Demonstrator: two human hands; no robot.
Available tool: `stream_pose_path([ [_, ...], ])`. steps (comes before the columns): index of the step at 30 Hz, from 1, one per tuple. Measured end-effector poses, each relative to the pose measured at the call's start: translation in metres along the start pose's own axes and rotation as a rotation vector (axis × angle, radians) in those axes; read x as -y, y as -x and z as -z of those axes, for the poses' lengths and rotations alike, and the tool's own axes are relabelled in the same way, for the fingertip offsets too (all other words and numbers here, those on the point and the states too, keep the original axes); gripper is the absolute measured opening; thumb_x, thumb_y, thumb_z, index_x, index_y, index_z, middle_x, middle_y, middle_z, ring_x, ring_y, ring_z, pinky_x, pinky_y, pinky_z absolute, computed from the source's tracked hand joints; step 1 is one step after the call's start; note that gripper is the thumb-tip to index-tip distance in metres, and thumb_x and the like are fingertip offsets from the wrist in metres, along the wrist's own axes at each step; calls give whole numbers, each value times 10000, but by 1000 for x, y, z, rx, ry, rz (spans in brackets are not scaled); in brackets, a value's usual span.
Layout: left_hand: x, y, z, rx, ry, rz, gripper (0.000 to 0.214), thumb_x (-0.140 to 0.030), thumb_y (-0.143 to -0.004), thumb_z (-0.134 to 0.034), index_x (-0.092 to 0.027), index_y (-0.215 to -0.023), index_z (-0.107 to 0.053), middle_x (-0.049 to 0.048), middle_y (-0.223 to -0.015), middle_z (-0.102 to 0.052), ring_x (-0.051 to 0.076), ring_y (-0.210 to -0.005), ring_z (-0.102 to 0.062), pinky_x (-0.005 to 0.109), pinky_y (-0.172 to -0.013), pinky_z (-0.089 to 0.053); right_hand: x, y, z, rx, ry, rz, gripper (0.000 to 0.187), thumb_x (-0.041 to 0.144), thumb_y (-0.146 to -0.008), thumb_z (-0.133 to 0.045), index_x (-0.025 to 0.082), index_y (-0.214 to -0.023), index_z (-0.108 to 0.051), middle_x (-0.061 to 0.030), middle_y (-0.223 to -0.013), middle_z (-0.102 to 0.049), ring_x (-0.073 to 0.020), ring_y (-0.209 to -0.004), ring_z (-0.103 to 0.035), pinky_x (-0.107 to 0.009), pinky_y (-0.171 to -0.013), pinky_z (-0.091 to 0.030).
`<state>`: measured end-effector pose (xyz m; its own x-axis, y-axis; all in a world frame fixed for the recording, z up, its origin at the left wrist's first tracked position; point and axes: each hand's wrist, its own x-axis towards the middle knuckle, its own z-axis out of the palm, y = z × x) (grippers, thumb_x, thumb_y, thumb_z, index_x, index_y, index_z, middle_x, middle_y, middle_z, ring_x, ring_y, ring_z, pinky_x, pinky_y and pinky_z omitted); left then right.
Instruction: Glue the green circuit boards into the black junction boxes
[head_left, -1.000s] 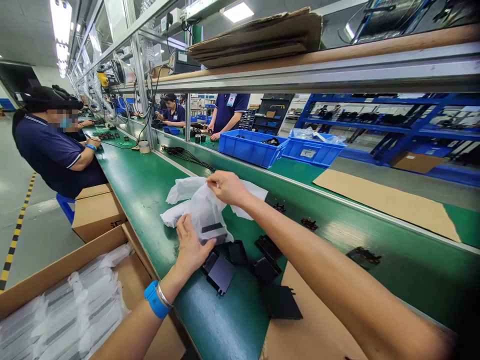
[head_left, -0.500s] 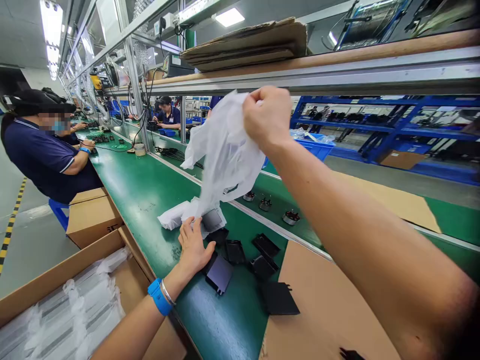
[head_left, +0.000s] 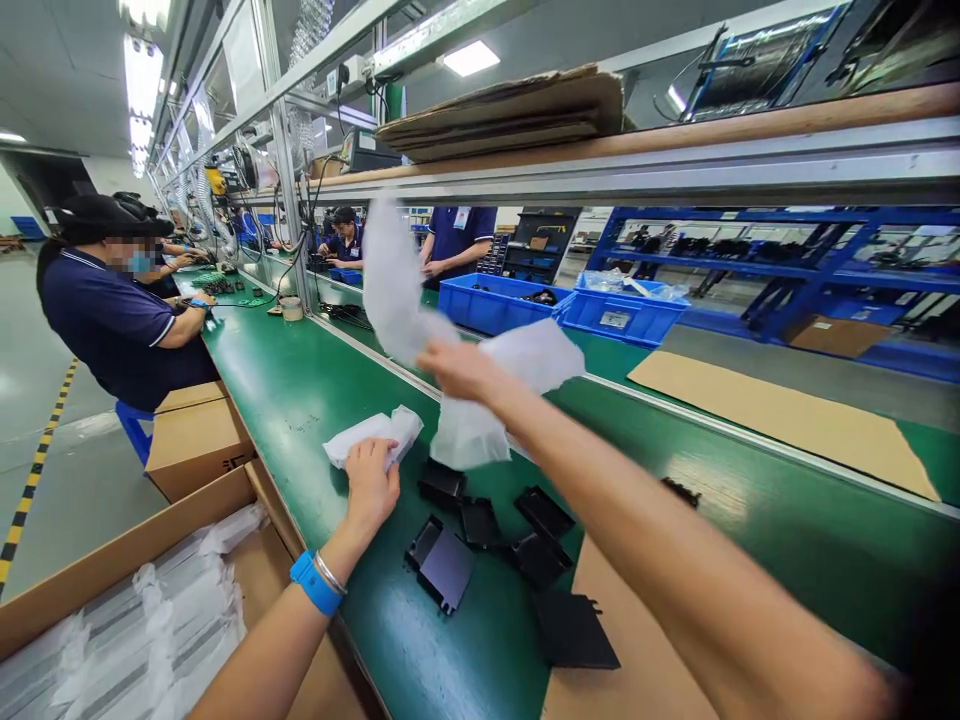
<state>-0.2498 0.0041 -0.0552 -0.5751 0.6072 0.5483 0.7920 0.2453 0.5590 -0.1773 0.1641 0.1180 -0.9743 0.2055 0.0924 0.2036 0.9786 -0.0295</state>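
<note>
My right hand (head_left: pixel 463 369) is closed on a white plastic bag (head_left: pixel 487 395) and holds it in the air above the green bench (head_left: pixel 300 390); the bag flaps and is blurred. My left hand (head_left: pixel 370 485), with a blue wristband, rests fingers down on a crumpled white bag (head_left: pixel 373 433) lying on the bench. Just right of that hand lie several black plastic parts (head_left: pixel 480 525), the nearest a flat rectangular one (head_left: pixel 442 567). Another black part (head_left: pixel 571 630) lies at the edge of a cardboard sheet (head_left: pixel 600 690).
An open carton (head_left: pixel 112 600) at lower left holds bagged parts. A seated person in a dark blue shirt (head_left: pixel 112 320) works at the left. Blue bins (head_left: pixel 510 300) and a cardboard sheet (head_left: pixel 780 405) sit beyond the conveyor rail. Other workers stand farther back.
My right hand has come down from head height to just above the bench with the emptied bag. The black part slid out onto the bench. My left hand shifted onto the crumpled bag.
</note>
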Motion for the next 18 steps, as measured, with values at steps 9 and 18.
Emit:
stream_pose_path([
  [9,5,6,2,-103,114,-50,478,-121,-721,-617,-152,-1183,-497,117,-1147,-516,284,-1106,-481,478,-962,-415,3,-24,-49,74,-123,93,258,343,-928,-562,162,-1108,-597,-66,-1099,-615,-176,-920,-616,-368,-794,-532],
  [18,4,-19,2,-74,262,82,753,-352,-656,-780,-169,-1299,-434,112,-1235,-517,302,-1188,-483,473,-1009,-387,21,-27,33,-450,-373,184,117,204,-846,-597,164,-847,-706,-16,-863,-719,-154,-823,-645,-250,-748,-448],
])
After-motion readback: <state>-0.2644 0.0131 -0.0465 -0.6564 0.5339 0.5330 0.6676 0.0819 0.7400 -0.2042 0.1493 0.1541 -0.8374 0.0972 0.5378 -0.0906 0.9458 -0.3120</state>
